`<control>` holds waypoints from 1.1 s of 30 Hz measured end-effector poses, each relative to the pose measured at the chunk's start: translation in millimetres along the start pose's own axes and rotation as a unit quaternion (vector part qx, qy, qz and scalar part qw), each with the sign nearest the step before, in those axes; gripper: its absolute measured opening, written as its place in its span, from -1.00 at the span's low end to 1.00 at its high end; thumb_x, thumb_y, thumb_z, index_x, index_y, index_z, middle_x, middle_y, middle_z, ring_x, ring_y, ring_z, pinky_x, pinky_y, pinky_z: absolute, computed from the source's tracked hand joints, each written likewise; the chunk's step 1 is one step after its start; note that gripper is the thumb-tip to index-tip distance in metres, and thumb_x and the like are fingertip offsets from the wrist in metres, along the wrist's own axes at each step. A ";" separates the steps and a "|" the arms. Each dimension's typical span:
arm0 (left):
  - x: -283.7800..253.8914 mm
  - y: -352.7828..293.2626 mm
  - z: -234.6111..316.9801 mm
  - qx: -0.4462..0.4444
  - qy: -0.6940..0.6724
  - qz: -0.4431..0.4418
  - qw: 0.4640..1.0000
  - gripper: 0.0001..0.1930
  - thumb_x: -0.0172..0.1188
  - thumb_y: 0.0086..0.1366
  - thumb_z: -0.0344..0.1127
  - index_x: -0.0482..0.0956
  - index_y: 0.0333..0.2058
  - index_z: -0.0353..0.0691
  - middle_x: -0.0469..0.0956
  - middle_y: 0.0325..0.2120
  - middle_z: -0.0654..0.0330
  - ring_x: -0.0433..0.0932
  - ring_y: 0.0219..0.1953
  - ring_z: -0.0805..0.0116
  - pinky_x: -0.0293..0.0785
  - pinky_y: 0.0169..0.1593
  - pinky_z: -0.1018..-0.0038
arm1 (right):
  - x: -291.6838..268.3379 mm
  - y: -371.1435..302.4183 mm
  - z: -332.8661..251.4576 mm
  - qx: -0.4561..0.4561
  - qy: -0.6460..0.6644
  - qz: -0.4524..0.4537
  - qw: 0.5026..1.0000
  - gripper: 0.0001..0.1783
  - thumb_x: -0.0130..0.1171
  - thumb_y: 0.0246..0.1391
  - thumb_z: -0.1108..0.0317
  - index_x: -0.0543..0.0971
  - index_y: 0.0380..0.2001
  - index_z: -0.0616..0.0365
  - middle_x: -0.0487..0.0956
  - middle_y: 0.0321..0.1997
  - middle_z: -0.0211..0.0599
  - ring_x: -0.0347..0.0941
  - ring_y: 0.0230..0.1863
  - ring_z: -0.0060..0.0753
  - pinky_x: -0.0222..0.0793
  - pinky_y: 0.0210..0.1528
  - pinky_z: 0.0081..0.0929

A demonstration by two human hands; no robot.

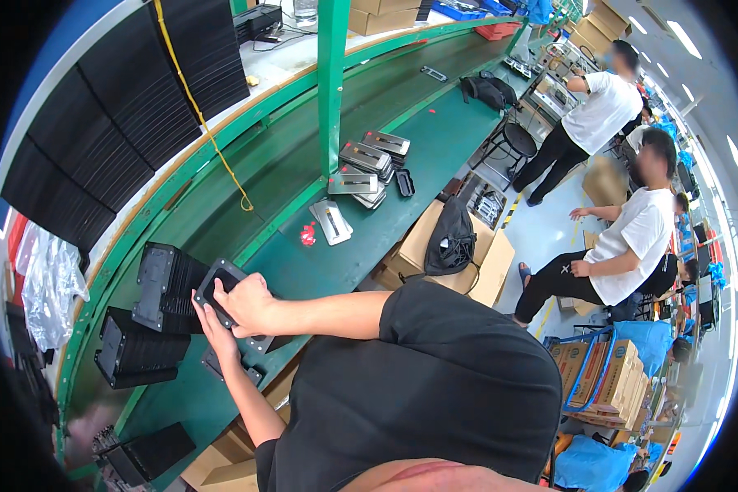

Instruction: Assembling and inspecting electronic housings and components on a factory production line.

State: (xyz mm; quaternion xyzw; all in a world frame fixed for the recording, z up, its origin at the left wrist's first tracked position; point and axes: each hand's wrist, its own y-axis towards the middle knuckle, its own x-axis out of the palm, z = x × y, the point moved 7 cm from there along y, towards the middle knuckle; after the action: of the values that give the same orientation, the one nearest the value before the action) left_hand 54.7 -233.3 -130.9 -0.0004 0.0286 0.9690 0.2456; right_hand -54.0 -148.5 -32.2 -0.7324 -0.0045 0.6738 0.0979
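My left hand [216, 330] grips the lower left edge of a black rectangular frame-like panel [228, 269] with screw holes at its corners. My right hand [248, 305] is closed, its fingers curled against the panel's face; anything inside them is hidden. Just left of the panel stands a stack of black panels [170, 283] of similar shape. Another black stack [139, 348] sits below it. Partly covered by my left forearm, a black part [246, 373] lies on the green bench [307, 275].
Several silver-faced flat units [369, 160] are piled farther along the bench, near a green post [330, 90]. A yellow cord [209, 131] hangs over the far side. A black bag [451, 238] rests on a cardboard box [418, 238]. Two people in white shirts [605, 111] are at right.
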 end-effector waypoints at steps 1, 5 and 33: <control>-6.1 -5.9 -2.1 0.009 0.005 0.004 1.000 -0.43 -0.20 0.60 -0.10 0.08 0.47 -0.20 0.24 0.38 0.01 0.26 0.37 0.16 0.15 0.40 0.32 | -13.1 -2.5 8.9 -0.013 0.135 0.002 0.991 -0.09 0.15 -0.03 -0.20 0.42 0.23 0.33 0.62 -0.42 -0.13 0.57 -0.45 -0.13 0.38 -0.38 -0.04; 8.8 -7.9 26.8 0.013 0.074 0.005 0.997 -0.46 -0.19 0.58 -0.14 0.17 0.42 -0.24 0.24 0.38 -0.02 0.20 0.42 0.15 0.08 0.43 0.34 | -80.5 -11.0 71.8 -0.161 0.517 0.107 0.834 -0.21 0.21 0.21 -0.10 0.35 0.38 0.09 0.47 0.34 -0.13 0.60 -0.08 -0.32 0.61 -0.19 -0.32; 3.2 14.9 88.8 -0.087 0.143 -0.067 0.984 0.19 0.19 0.11 0.42 -0.11 0.52 -0.16 0.44 0.09 -0.29 0.59 -0.01 -0.14 0.57 0.05 0.19 | 65.3 -76.1 85.6 -0.157 0.389 0.084 0.904 -0.21 0.56 -0.11 0.06 0.42 0.08 0.25 0.57 0.07 -0.05 0.53 0.09 0.00 0.50 0.02 -0.27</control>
State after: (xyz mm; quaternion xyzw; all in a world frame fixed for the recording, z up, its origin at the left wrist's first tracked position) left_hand 46.0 -240.0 -41.5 -0.1620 -0.0215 0.9392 0.3020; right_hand -123.0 -53.0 -91.4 -0.9398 -0.0101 0.3318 -0.0816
